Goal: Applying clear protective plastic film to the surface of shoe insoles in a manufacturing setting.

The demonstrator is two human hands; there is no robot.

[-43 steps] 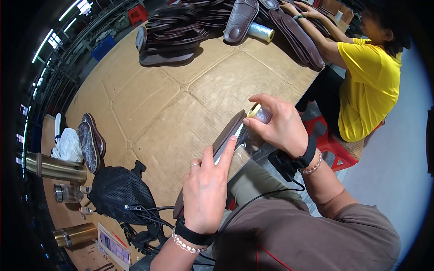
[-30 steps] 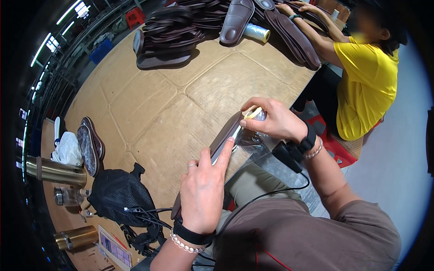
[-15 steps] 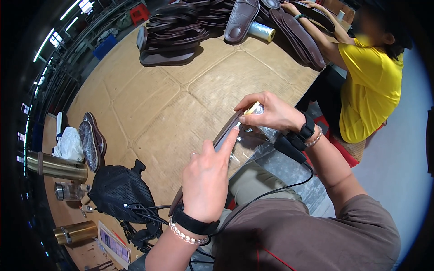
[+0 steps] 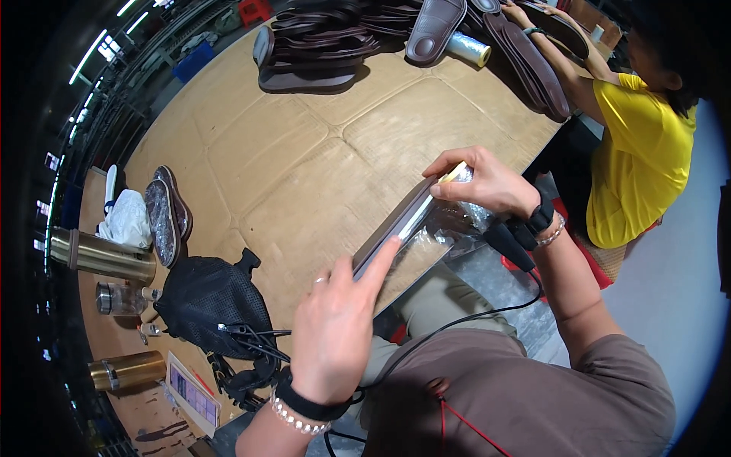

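Note:
A brown insole [image 4: 399,222] is tilted on its edge above the near side of the table. My left hand [image 4: 331,327] grips its near end, with the index finger stretched along the edge. My right hand [image 4: 495,183] closes around a small roll of clear film [image 4: 461,175] with a yellowish core and touches the insole's far end. Between my hands, a shiny clear strip [image 4: 416,216] runs along the insole's edge. Crumpled clear plastic [image 4: 449,232] lies below the right hand. My left palm hides part of the insole.
Stacked brown insoles [image 4: 316,53] and a film roll [image 4: 468,48] lie at the far side. At right sits a co-worker in a yellow shirt [image 4: 643,152]. On the left are wrapped insoles [image 4: 164,217], a metal flask [image 4: 106,255], a black mesh bag [image 4: 213,305] and cables.
My left hand has slid back along the insole, away from my right hand, so more of its edge and the clear strip shows. The right hand still holds the roll at the far end.

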